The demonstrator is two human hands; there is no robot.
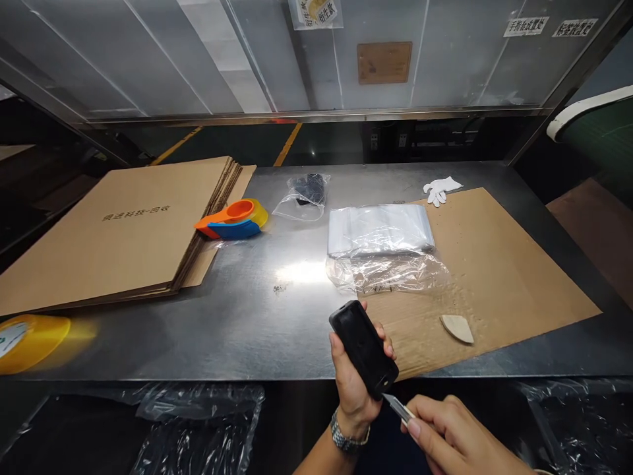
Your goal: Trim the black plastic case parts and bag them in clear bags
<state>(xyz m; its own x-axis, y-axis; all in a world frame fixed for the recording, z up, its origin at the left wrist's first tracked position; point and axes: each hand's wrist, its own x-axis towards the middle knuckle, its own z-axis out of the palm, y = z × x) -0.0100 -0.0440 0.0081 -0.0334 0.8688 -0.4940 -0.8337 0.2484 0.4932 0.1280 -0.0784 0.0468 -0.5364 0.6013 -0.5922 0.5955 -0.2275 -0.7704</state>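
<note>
My left hand [353,386], with a metal watch on its wrist, is wrapped round a black rectangular plastic case [363,346] and holds it tilted just over the front edge of the table. In my right hand [448,432] is a utility knife [398,406], gripped between thumb and fingers. Its blade tip points at the lower end of the case; whether it touches cannot be made out. Beyond my hands lie a stack of clear plastic bags [380,229] and a flat cardboard sheet [504,264] with a wedge-shaped tan piece [457,328] on it.
Flat cardboard boxes [123,224] are stacked at left, with an orange and blue tape dispenser [237,220] against them. A yellow tape roll [32,343] sits at the left front. Behind are a bagged black item [310,189] and a white glove [440,190].
</note>
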